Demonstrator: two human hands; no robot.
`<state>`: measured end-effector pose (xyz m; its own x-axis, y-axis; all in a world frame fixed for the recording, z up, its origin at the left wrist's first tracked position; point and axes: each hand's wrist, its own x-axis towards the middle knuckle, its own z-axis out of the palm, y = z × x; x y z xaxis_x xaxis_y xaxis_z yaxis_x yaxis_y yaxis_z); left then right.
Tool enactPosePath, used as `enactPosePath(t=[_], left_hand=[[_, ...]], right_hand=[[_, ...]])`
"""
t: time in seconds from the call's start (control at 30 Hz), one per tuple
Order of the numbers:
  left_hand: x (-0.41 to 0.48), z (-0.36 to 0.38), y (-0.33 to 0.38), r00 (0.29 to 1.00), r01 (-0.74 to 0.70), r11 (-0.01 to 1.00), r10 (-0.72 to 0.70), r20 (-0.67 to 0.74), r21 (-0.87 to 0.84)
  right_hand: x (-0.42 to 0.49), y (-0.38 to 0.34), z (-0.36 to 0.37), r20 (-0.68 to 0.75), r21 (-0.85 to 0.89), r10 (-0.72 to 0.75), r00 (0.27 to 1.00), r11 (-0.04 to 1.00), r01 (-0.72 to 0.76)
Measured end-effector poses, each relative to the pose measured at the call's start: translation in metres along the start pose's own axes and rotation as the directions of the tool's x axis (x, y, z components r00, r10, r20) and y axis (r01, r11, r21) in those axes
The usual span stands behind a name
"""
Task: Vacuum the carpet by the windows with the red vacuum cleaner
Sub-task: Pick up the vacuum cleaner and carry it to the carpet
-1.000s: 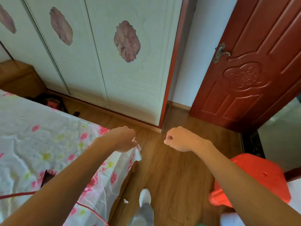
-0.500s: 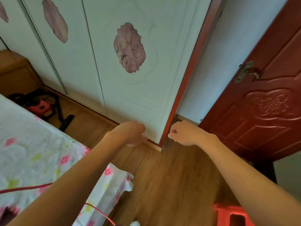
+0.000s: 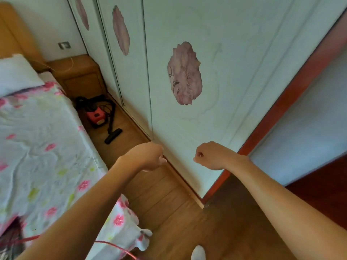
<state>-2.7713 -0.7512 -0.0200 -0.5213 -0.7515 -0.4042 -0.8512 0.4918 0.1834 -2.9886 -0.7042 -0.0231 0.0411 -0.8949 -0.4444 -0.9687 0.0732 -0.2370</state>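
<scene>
The red vacuum cleaner (image 3: 96,115) sits on the wooden floor in the narrow gap between the bed and the wardrobe, far ahead to the left. Its black hose loops around it and its black floor nozzle (image 3: 113,136) lies on the boards nearer to me. My left hand (image 3: 148,156) and my right hand (image 3: 211,156) are held out in front of me in loose fists, both holding nothing, well short of the vacuum. No carpet or window is in view.
A bed with a flowered cover (image 3: 41,147) fills the left side. The white wardrobe doors (image 3: 187,53) run along the right of the gap. A wooden nightstand (image 3: 78,76) stands beyond the vacuum. A thin red cord (image 3: 112,244) crosses the bed corner. A dark red door (image 3: 323,194) is at right.
The view has swung left and moved forward: the vacuum cleaner is now fully in sight, and the red door and red stool have slid out to the right. Both hands stay curled and empty.
</scene>
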Motion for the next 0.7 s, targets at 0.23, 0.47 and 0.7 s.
enactPosePath(t=[0.23, 0.47, 0.7], left_hand=[[0.022, -0.009, -0.002, 0.97, 0.241, 0.959, -0.242, 0.013, -0.151], [0.038, 0.007, -0.042, 0.918, 0.394, 0.896, -0.375, 0.127, -0.202], [0.092, -0.017, -0.119, 0.907, 0.42, 0.872, -0.404, 0.114, -0.252]], right_hand=[[0.068, 0.017, -0.041, 0.029, -0.074, -0.173, 0.984, 0.982, 0.175], [0.134, -0.021, -0.034, 0.148, -0.119, -0.308, 0.94, 0.938, 0.326], [0.229, -0.059, -0.056, 0.229, -0.168, -0.318, 0.92, 0.918, 0.36]])
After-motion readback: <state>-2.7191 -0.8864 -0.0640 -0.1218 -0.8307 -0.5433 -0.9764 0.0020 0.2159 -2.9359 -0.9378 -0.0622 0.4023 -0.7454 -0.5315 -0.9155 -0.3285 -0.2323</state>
